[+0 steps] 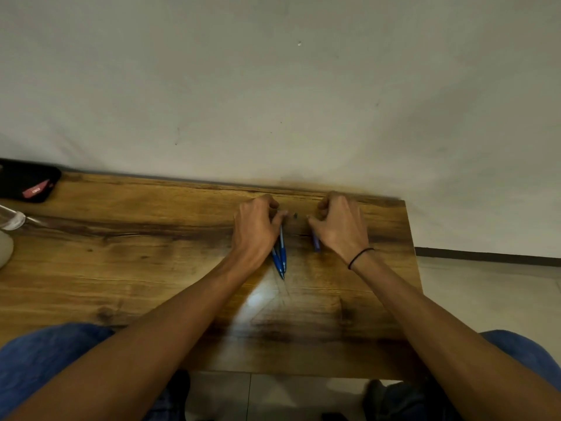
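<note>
Wooden table [151, 268] meets a pale wall [273, 86] at 12 o'clock. Left hand [255, 229], knuckles up and fingers curled, grips two blue pens [280, 256], tips poking out toward 6 o'clock. Right hand [341, 226], also curled, clasps a third pen [316, 244] showing at its 7 o'clock. One black pouch [27, 183] lies at 10 o'clock.

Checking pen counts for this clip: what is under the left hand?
Two blue pens stick out from under the left hand, tips toward the person, over the wooden table. The hand covers their upper ends, so anything else it holds is hidden.
</note>
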Available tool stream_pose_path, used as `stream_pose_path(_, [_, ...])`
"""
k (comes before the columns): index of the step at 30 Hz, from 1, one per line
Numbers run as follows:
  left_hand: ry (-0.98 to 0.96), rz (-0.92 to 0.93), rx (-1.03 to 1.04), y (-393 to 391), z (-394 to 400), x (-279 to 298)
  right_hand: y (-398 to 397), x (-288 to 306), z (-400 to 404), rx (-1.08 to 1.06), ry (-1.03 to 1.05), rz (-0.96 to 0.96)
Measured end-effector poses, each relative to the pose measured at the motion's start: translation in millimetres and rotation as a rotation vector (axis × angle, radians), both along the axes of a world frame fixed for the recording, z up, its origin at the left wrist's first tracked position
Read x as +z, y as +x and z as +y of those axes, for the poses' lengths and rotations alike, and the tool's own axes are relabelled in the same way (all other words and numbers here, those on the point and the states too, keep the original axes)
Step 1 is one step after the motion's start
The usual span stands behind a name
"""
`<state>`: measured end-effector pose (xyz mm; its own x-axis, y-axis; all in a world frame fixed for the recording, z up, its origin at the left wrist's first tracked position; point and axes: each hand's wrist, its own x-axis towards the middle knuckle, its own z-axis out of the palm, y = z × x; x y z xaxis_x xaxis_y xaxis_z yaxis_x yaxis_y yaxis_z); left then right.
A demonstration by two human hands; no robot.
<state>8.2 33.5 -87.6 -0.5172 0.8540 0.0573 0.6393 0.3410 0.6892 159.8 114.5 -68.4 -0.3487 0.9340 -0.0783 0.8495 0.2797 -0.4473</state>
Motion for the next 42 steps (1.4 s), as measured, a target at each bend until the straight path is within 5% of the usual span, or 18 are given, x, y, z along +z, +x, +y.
stream_pose_path(7, [-0.059,-0.003,0.035,-10,-1,5,1,-11,-14,0.001,-0.052,-0.116])
stream_pose_path(15, [-0.044,0.023,-0.014,-18,-10,9,10,1,-19,-0.035,-0.028,0.0])
stream_pose_path(27, [-0.003,-0.859,-0.136,5,4,16,12,21,-35,0.085,0.134,0.162])
stream_pose_path(42, [0.19,-0.875,0.029,19,3,24,11,17,-46,-0.004,0.182,0.314])
